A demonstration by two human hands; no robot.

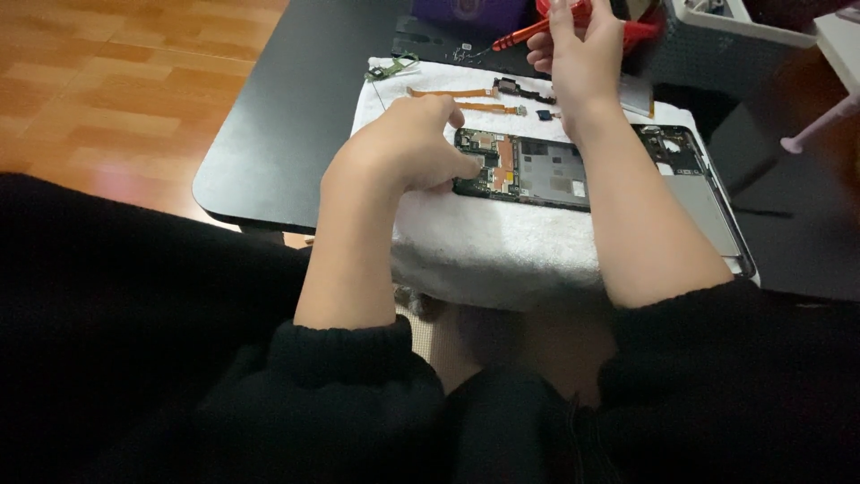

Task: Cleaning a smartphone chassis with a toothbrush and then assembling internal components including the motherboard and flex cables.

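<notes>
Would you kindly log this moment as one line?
left hand on opened tablet | right hand holds screwdriver | white towel beneath

Black table (296, 116) as ref: wood floor (116, 81) to its left, grey basket (708, 45) at far-right corner, purple item (466, 11) at far edge, pink stick (820, 125) off right.

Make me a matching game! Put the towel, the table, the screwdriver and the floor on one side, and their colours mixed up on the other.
Things:
1. towel
2. table
3. screwdriver
4. floor

Colours:
A. black
B. light brown wood
C. white
D. orange-red

Pairs: 1-C, 2-A, 3-D, 4-B
</notes>
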